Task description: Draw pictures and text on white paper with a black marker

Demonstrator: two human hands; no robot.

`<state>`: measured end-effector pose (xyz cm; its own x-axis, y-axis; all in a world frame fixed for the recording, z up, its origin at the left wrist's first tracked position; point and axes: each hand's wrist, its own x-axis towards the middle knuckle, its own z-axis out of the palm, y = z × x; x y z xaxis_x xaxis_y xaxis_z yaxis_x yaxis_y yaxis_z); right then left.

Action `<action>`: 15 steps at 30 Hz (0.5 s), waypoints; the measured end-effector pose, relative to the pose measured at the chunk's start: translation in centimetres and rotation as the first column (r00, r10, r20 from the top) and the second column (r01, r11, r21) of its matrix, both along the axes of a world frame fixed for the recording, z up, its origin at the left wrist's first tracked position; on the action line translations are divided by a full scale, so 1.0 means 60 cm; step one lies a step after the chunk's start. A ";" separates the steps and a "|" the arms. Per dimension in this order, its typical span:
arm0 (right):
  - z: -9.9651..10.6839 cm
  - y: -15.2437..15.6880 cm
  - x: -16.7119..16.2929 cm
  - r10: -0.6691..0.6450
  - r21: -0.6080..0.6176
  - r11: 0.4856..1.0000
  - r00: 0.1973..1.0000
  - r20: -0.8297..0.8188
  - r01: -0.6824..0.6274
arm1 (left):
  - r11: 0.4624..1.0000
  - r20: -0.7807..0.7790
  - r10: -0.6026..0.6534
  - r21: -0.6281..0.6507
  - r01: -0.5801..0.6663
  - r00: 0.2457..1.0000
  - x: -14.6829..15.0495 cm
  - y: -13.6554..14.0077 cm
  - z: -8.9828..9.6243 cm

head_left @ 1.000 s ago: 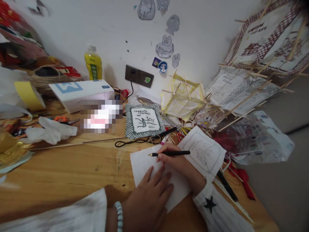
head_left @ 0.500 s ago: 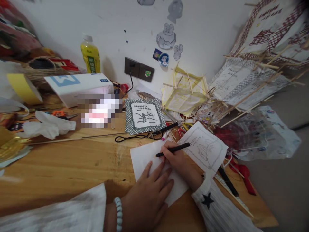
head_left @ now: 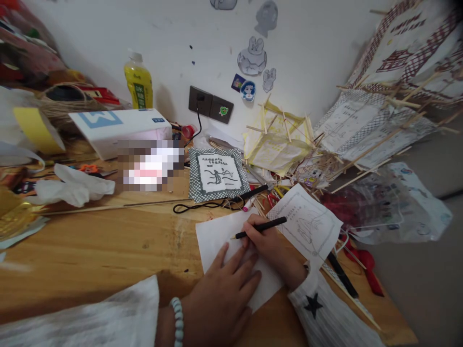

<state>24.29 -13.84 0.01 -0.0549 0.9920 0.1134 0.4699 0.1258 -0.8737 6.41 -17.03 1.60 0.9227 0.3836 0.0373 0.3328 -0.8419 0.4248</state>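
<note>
A blank white sheet (head_left: 217,233) lies on the wooden table (head_left: 108,250). My left hand (head_left: 220,294) presses flat on its near part, fingers spread, a pale bead bracelet on the wrist. My right hand (head_left: 269,243) grips a black pencil (head_left: 262,227) whose tip rests on the sheet near its middle. A printed line drawing on paper (head_left: 307,224) lies just right of my right hand, partly under it.
A green-bordered picture square (head_left: 219,173), a black marker (head_left: 251,193) and a black cord lie behind the sheet. Stick-and-paper frames (head_left: 278,144) pile up at the back right. A white box (head_left: 119,130), a yellow bottle (head_left: 138,84) and crumpled tissue (head_left: 72,188) sit at the left.
The pencil tip has dropped from hovering level above the sheet to touching it, with my right hand shifting slightly toward me. My left hand stays flat on the paper.
</note>
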 end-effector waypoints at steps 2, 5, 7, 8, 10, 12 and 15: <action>0.003 -0.001 -0.002 -0.004 -0.008 1.000 1.000 -0.013 0.004 | 1.000 0.004 0.004 0.004 -0.004 1.000 0.000 -0.001 -0.001; 0.009 -0.002 -0.006 0.000 -0.021 1.000 1.000 -0.031 -0.001 | 0.999 0.045 0.016 0.037 -0.017 0.999 -0.002 -0.001 -0.010; 0.011 -0.002 -0.007 -0.009 -0.035 0.999 1.000 -0.028 0.008 | 0.998 0.090 0.020 0.064 -0.026 0.996 -0.004 -0.001 -0.018; 0.012 -0.002 -0.006 -0.011 -0.043 0.999 1.000 -0.022 0.011 | 0.997 0.108 0.019 0.076 -0.028 0.994 -0.005 -0.001 -0.021; 0.012 0.000 -0.006 -0.014 -0.049 0.999 1.000 -0.008 0.014 | 0.995 0.122 0.017 0.091 -0.028 0.992 -0.006 -0.001 -0.026; 0.015 0.001 -0.006 -0.012 -0.047 0.999 1.000 -0.009 0.011 | 0.995 0.121 0.021 0.097 -0.033 0.992 -0.007 -0.001 -0.026; 0.020 0.002 -0.009 -0.011 -0.042 0.999 0.999 -0.048 0.009 | 0.991 0.123 0.024 0.125 -0.039 0.992 -0.006 -0.001 -0.025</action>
<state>23.73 -13.75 1.23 -0.0408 0.9964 0.0737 0.4284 0.0840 -0.8997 6.05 -17.10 0.13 0.8959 0.3973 0.1987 0.3124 -0.8815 0.3540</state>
